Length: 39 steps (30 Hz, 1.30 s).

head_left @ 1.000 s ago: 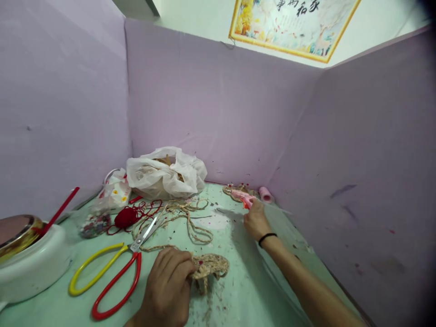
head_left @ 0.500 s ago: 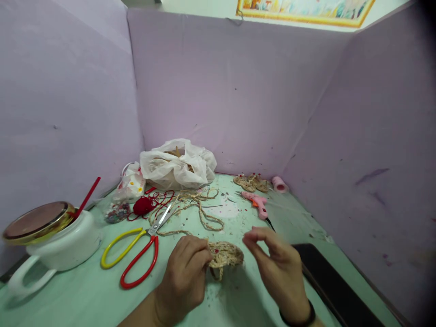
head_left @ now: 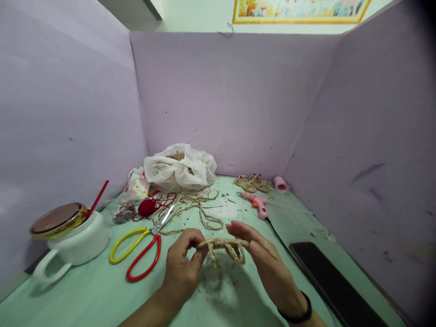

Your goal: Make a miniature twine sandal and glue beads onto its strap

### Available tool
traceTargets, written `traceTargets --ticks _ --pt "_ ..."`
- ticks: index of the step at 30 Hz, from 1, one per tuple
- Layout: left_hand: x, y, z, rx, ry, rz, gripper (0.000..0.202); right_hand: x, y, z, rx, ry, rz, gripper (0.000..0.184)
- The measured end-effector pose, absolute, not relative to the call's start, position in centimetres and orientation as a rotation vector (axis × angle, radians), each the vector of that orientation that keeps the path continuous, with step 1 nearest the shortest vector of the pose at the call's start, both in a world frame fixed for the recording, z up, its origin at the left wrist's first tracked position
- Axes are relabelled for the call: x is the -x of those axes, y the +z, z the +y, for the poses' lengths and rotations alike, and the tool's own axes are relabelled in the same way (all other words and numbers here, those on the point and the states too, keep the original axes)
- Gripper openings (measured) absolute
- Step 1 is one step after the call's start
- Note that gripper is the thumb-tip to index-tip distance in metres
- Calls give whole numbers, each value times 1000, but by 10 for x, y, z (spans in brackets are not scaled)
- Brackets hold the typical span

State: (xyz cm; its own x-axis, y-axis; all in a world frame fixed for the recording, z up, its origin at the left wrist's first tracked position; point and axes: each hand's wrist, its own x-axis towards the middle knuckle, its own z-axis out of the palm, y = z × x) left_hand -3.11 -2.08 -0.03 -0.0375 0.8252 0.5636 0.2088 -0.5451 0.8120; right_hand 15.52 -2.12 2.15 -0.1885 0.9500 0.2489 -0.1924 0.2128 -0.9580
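Because it is plaited from dry tan jute, the small woven piece (head_left: 225,247) looks light, pliant and rough. It would likely shed fibres or buckle if squeezed, so its firmer braided rim seems the safest hold. It hangs just above the pale green bench (head_left: 85,299). The left hand (head_left: 182,272) has its grip pinched shut on the left end, and the right hand (head_left: 265,263) nips the right end between thumb and fingers. Beyond lie red-and-yellow-handled scissors (head_left: 136,254), loose jute cord (head_left: 204,213) and a pink glue gun (head_left: 257,204).
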Motion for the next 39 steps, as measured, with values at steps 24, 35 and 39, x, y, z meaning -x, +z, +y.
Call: traceTargets --ticks 24,35,39 --pt "24 9 -26 -1315 453 1291 22 -151 -9 3 1193 1233 -1130 33" --pt "18 -12 7 -1614 1025 1393 16 -162 -9 2 1481 774 -1479 24" --pt "12 -21 16 -1630 926 1304 14 -162 -9 1 1519 791 -1557 12"
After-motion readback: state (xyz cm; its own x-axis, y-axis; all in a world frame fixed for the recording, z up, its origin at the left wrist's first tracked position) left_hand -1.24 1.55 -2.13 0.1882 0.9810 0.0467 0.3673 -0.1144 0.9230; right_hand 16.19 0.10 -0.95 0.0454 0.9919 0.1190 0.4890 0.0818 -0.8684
